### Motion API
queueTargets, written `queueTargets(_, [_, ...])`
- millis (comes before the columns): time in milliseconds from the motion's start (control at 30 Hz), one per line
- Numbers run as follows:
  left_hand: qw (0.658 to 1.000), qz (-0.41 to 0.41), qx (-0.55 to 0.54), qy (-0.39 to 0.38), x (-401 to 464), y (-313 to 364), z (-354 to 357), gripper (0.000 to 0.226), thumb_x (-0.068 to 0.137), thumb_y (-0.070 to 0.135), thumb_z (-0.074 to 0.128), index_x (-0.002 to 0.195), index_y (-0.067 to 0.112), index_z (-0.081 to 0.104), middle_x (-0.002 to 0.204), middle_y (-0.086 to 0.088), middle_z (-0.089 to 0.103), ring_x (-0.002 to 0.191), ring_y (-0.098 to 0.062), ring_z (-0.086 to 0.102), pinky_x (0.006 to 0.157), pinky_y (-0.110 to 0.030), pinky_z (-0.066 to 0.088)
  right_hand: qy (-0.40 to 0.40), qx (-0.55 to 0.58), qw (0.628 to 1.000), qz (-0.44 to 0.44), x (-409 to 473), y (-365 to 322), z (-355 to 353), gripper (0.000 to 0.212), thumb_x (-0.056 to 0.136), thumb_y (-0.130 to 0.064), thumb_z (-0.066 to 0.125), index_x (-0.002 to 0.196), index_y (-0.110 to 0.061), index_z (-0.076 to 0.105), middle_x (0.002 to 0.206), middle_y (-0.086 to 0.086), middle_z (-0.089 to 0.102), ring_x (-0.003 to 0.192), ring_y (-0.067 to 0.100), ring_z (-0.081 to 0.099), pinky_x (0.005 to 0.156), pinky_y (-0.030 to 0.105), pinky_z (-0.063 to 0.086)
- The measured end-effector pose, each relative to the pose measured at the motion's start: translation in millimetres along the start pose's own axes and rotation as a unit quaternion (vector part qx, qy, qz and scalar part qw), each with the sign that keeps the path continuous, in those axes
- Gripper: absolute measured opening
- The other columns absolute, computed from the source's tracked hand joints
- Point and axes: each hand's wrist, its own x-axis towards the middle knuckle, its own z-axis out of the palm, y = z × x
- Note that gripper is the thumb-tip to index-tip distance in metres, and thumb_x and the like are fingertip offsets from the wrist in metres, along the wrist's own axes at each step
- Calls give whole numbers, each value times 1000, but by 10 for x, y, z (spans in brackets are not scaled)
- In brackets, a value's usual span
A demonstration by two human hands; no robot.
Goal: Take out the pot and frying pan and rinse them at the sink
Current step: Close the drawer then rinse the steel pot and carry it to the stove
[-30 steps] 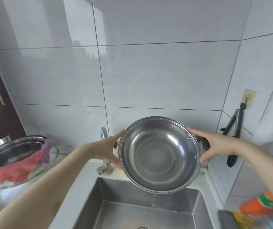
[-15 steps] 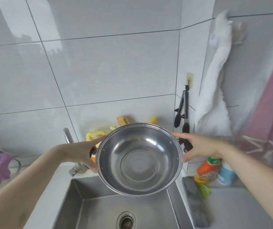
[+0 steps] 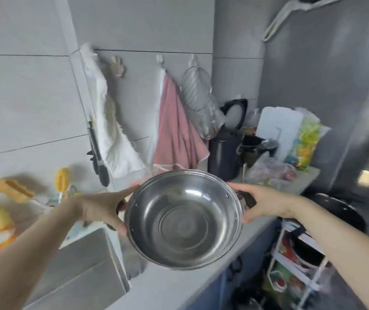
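round shiny stainless-steel pot (image 3: 183,220) mid-frame, gripped at both black side handles by left hand (image 3: 103,208) and right hand (image 3: 261,203); probably light, rigid, slippery if wet.

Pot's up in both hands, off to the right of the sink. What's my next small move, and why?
Probably lower the pot onto the bare counter just below it. Left hand and right hand hold its side handles, it looks empty, and it hangs past the sink edge. That would free both hands for the frying pan.
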Motion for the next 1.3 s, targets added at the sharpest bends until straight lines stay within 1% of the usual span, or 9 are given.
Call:
queueTargets(200, [984, 123, 58, -118, 1043, 1652, 861, 107, 75, -11, 75, 137, 55, 18, 70, 15, 64, 61, -5, 54, 57, -24, 47, 112, 2, 988, 106, -1830, 855, -889, 99, 61, -27, 93, 137, -62, 39, 139, -25, 50, 120, -4, 50, 99, 22, 44])
queueTargets(333, [958, 198, 87, -186, 1720, 2736, 1401, 109, 73, -6, 78, 139, 60, 22, 107, -8, 68, 78, -13, 59, 59, -30, 47, 194, 2, 967, 165, -2992, 1420, -1283, 107, 52, -42, 96, 139, -61, 36, 143, -24, 47, 133, 3, 44, 113, 37, 38])
queueTargets(467, [934, 237, 116, -240, 2462, 3749, 1953, 109, 73, -3, 80, 144, 54, 18, 96, 25, 68, 83, 2, 63, 69, -28, 53, 278, 23, 939, 202, -4020, 1846, -1547, 106, 54, -33, 96, 141, -53, 40, 144, -24, 48, 132, 1, 45, 110, 39, 42])
queueTargets(600, [899, 298, 177, -267, 3136, 4723, 2542, 123, 59, 31, 95, 144, 63, 12, 144, 21, 47, 136, -14, 44, 112, -52, 37, 327, 58, 914, 233, -4827, 2153, -1783, 94, 68, -15, 90, 141, -50, 42, 141, -26, 49, 133, 0, 45, 108, 41, 44])
queueTargets(733, [863, 349, 204, -303, 3907, 5645, 3097, 126, 56, 37, 96, 144, 64, 10, 140, 15, 53, 130, -22, 51, 103, -59, 43, 378, 75, 881, 274, -5428, 2551, -2114, 88, 71, -15, 88, 132, -60, 43, 137, -23, 54, 131, 4, 49, 109, 40, 44])
queueTargets(933, [819, 378, 245, -354, 4677, 7181, 3914, 123, 58, 29, 92, 142, 64, 9, 130, 17, 57, 98, -6, 60, 83, -33, 54, 464, 99, 815, 332, -6240, 3044, -2619, 88, 71, -11, 86, 133, -55, 42, 126, -24, 60, 127, 13, 53, 105, 26, 44])
queueTargets(1067, [776, 404, 271, -401, 5016, 8069, 4645, 112, 70, 13, 86, 139, 65, 15, 134, 21, 52, 90, -5, 59, 63, -23, 47, 490, 104, 787, 361, -6848, 3458, -2744, 78, 71, -14, 87, 125, -58, 51, 133, -21, 57, 132, 17, 48, 111, 39, 40])
queueTargets(1233, [743, 415, 287, -439, 5363, 8987, 5729, 117, 72, 6, 84, 149, 54, 9, 139, 13, 49, 102, -10, 58, 64, -22, 48, 501, 142, 756, 396, -7648, 4053, -2914, 71, 80, -9, 79, 116, -59, 44, 115, -37, 52, 97, -27, 51, 85, 13, 44])
queueTargets(1300, [736, 421, 282, -448, 5508, 9362, 6148, 117, 73, 4, 83, 150, 52, 10, 140, 15, 47, 102, -5, 55, 62, -17, 48, 502, 148, 752, 401, -7970, 4291, -3040, 71, 80, -10, 79, 118, -59, 42, 115, -37, 51, 99, -23, 52, 76, 9, 48])
